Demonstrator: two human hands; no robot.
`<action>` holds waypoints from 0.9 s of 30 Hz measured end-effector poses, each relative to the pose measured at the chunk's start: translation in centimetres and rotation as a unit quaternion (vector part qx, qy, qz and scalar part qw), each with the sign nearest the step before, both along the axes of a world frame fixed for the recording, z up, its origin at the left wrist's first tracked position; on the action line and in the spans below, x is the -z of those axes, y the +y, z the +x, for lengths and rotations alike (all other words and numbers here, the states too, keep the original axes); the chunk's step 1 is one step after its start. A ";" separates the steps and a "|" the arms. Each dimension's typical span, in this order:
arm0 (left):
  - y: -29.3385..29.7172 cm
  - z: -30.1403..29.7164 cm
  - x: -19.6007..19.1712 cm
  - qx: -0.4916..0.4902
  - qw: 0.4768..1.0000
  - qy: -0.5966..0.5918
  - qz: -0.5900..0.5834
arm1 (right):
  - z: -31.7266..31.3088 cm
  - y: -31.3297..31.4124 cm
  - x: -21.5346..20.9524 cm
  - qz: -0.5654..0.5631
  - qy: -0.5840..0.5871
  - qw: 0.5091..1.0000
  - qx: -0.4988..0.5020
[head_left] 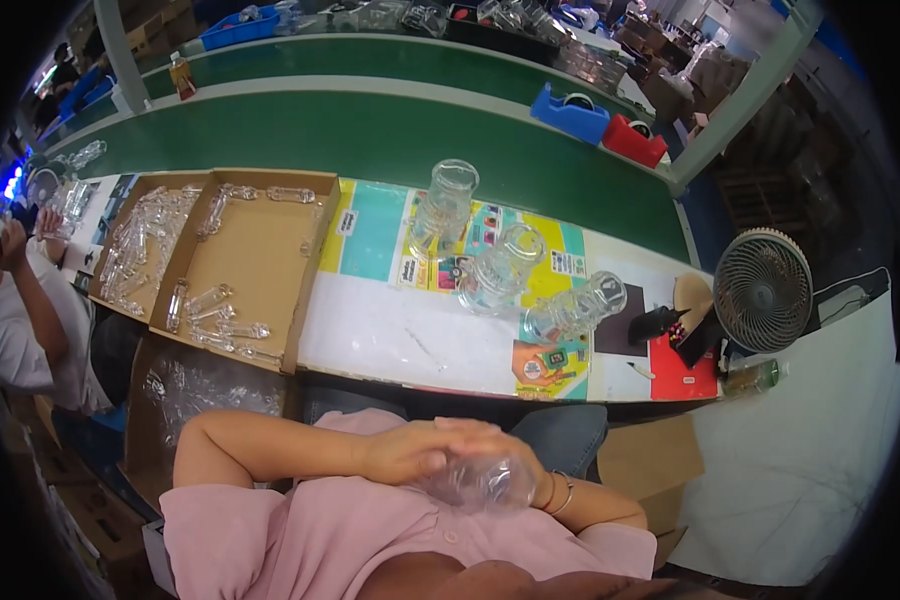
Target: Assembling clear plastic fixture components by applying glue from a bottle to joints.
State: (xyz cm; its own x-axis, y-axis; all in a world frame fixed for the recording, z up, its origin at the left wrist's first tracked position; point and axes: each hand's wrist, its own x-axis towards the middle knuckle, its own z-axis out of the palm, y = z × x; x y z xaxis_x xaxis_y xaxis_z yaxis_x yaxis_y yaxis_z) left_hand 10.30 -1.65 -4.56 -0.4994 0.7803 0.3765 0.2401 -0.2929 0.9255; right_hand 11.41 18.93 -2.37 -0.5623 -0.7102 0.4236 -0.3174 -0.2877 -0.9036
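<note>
In front of my chest, my two hands meet around a clear cup-like vessel (495, 486). My left hand (405, 452) closes on its left end, its fingers blurred and partly overlapping the other hand. My right hand (515, 452), with a bracelet at the wrist, wraps over the top and far side of the vessel. Beyond the hands, on the table, a clear stack of vessels (444, 210) stands upright. Closer to me are a second clear stack (505, 268) and a third clear stack (575, 308).
At left lies a cardboard tray (260, 240) with several clear tube-like pieces; below it, a box of clear plastic (205, 395). A fan (765, 290) stands at right. Blue (570, 115) and red tape dispensers (634, 141) sit beyond. A co-worker (40, 320) is at left.
</note>
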 end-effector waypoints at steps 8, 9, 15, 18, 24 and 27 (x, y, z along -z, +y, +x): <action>-4.2 -2.0 -2.3 -0.049 0.938 -0.343 -0.026 | -3.2 -3.7 -0.2 -0.186 -0.500 0.838 0.117; -5.1 -1.6 -2.6 -0.053 0.933 -0.353 -0.048 | -3.6 -4.0 0.2 -0.175 -0.493 0.845 0.112; -11.2 -4.4 -5.9 -0.255 0.868 -0.425 0.026 | -6.0 -2.8 2.9 0.107 -0.039 0.958 0.265; -14.2 -12.7 -9.1 -0.372 0.857 -0.352 0.055 | -7.0 -2.9 5.4 0.336 0.243 0.861 0.295; -20.7 -29.5 -6.5 -0.411 0.883 -0.226 0.023 | -6.9 -4.6 6.2 0.364 0.301 0.836 0.278; -20.5 -35.8 -3.8 -0.414 0.859 -0.294 -0.070 | -7.1 -4.4 6.8 0.369 0.306 0.833 0.276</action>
